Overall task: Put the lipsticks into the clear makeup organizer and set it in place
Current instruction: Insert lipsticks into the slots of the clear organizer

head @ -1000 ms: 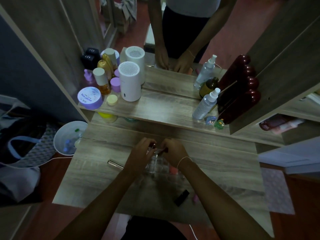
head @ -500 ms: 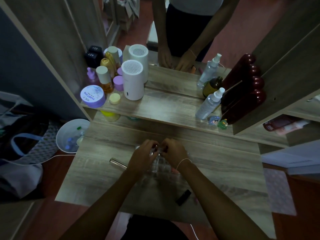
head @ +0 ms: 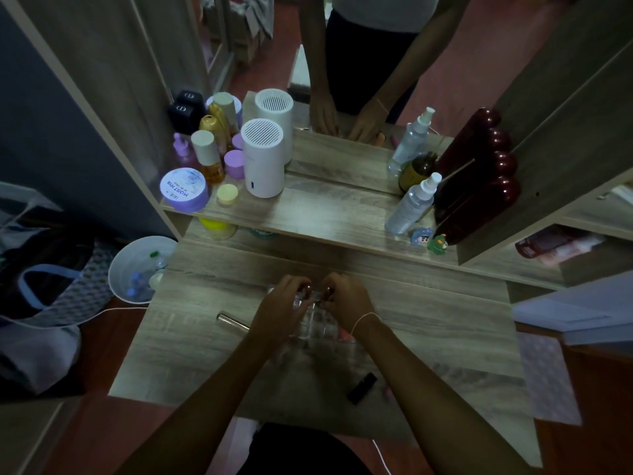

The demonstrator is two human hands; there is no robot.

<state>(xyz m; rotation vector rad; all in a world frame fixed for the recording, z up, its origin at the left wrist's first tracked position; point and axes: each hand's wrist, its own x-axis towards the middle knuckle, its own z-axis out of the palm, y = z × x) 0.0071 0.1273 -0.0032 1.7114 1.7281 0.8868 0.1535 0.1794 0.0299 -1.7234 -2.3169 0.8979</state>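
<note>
The clear makeup organizer (head: pixel 317 325) stands on the wooden desk (head: pixel 428 323), partly hidden under my hands. My left hand (head: pixel 279 311) and my right hand (head: pixel 346 299) meet above its far edge, fingertips pinched together on a small lipstick (head: pixel 317 296) that is mostly hidden. A silvery lipstick tube (head: pixel 233 320) lies on the desk left of my left hand. A black lipstick (head: pixel 361 388) lies near the front edge beside my right forearm, with a small pink item (head: pixel 387 392) next to it. Something pink (head: pixel 346 335) shows at the organizer's right side.
A raised shelf (head: pixel 325 214) behind holds two white cylinders (head: pixel 263 157), jars, bottles, a spray bottle (head: pixel 412 204) and dark red bottles (head: pixel 479 186). A mirror behind reflects a person's hands. A white bin (head: pixel 137 269) and bags sit on the floor to the left.
My hands stay together over the organizer with only small finger movements. The camera view has shifted slightly.
</note>
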